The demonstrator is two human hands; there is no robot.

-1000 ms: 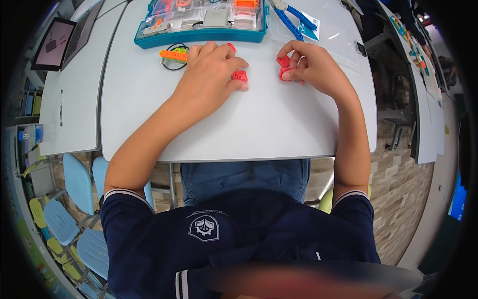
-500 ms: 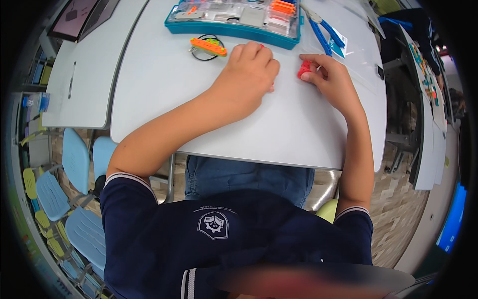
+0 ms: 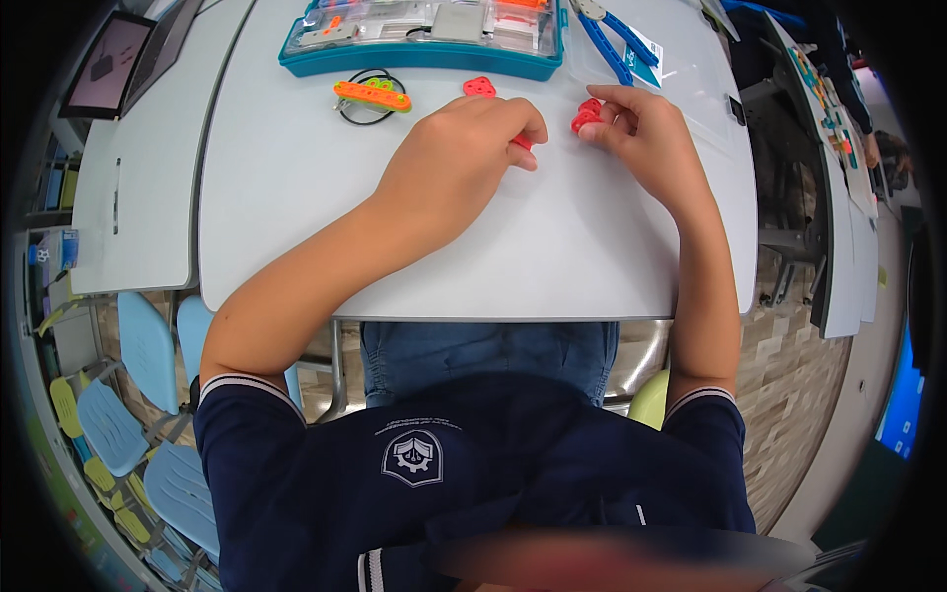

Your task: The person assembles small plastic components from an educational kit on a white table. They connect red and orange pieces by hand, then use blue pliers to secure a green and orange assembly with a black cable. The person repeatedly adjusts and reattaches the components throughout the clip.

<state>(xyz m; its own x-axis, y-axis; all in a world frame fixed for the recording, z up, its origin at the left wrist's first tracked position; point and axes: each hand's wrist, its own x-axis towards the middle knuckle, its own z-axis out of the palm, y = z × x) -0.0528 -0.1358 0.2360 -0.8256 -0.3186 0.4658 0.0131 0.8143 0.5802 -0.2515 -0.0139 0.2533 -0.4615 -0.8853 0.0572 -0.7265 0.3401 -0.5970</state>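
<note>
My left hand (image 3: 464,158) is closed over the white table, with a small red plastic piece (image 3: 523,144) showing between thumb and fingers. To its right, my right hand (image 3: 636,128) pinches a red plastic building piece (image 3: 587,116) that has rounded lobes and holes. Another red piece with holes (image 3: 479,87) lies on the table just beyond my left hand. Farther left rests an orange perforated beam (image 3: 373,96) with yellow-green parts, and a thin black cable (image 3: 370,120) loops around beneath it.
A teal-rimmed parts case (image 3: 424,61) stands at the table's far side. Blue-handled pliers (image 3: 617,49) lie right of it, by a white and teal card (image 3: 646,64). An open laptop (image 3: 128,59) sits on the adjoining table (image 3: 138,197). Light-blue chairs (image 3: 148,350) stand at left.
My left hand has drawn back slightly left and nearer, uncovering a red piece on the table. My right hand still holds its red piece, now turned. The whole view has shifted a little.
</note>
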